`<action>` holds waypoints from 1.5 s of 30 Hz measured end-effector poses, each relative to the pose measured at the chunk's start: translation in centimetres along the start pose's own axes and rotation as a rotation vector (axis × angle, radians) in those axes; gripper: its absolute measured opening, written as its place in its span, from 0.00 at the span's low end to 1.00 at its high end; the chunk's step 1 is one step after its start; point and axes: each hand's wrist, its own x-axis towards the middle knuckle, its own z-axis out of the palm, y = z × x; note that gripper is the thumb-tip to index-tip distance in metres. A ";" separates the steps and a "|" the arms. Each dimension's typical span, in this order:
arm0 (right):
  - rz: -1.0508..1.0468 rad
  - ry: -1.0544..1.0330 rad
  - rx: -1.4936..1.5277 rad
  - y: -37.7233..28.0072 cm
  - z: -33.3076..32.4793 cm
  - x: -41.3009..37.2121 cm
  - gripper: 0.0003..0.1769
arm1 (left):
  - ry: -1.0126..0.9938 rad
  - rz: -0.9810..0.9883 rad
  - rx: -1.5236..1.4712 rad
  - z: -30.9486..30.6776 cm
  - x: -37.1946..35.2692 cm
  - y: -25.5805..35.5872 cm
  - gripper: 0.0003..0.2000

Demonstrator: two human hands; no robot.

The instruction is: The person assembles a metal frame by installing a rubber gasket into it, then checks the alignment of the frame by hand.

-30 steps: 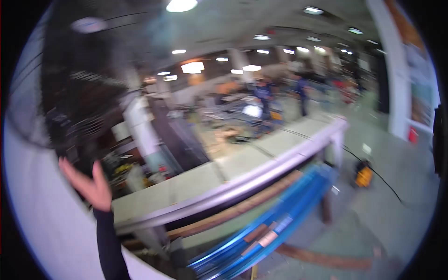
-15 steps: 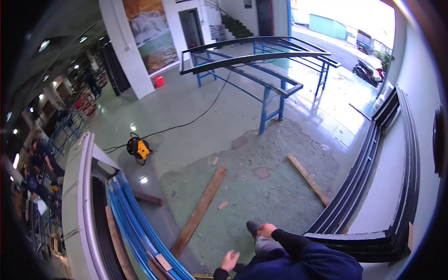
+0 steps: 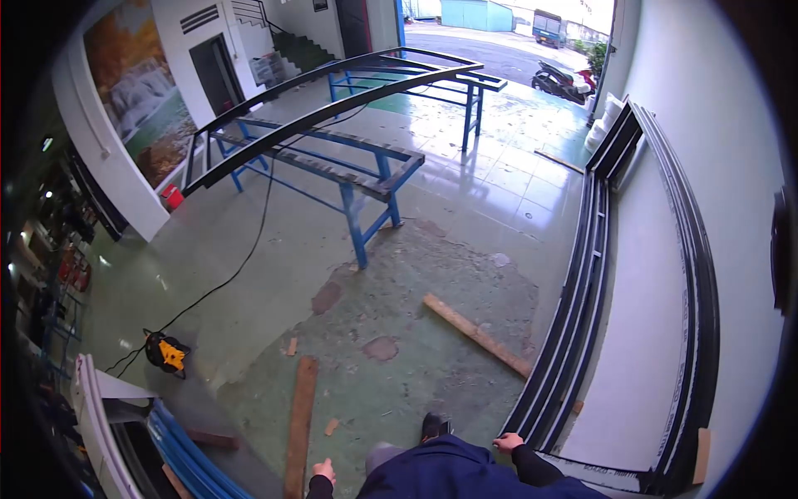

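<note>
My left hand [image 3: 324,471] hangs low in front of me with loosely curled fingers and nothing in them. Nearest to it on the floor is a long wooden plank [image 3: 301,424]. My right hand [image 3: 508,442] is closed, held out to the right of my body. It overlaps the near left corner of the black metal frames [image 3: 573,308] that lean against the white wall. No object shows in its fingers. One dark shoe [image 3: 435,426] is stepping forward on the worn floor patch.
A long black curved frame [image 3: 332,108] rests on blue trestles [image 3: 357,224] ahead. Another plank [image 3: 474,333] lies near the wall frames. A yellow-black cable reel [image 3: 170,355] trails its cable [image 3: 241,270] across the floor. Blue-wrapped profiles [image 3: 187,453] stand at lower left.
My view has turned right and moved forward, so the trestles and cable reel sit further left. My right hand has swung from before my body out to the wall frames.
</note>
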 end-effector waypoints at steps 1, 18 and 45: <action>-0.037 0.054 0.024 -2.5 -2.8 0.7 0.21 | -0.062 0.051 0.112 2.3 0.2 1.6 0.19; 0.096 0.152 0.690 -33.5 -32.4 24.9 0.15 | -0.695 1.030 0.736 41.4 -7.5 73.1 0.17; -0.145 0.478 0.763 -73.9 -116.1 90.8 0.14 | -0.300 0.541 1.039 103.6 -11.8 134.5 0.25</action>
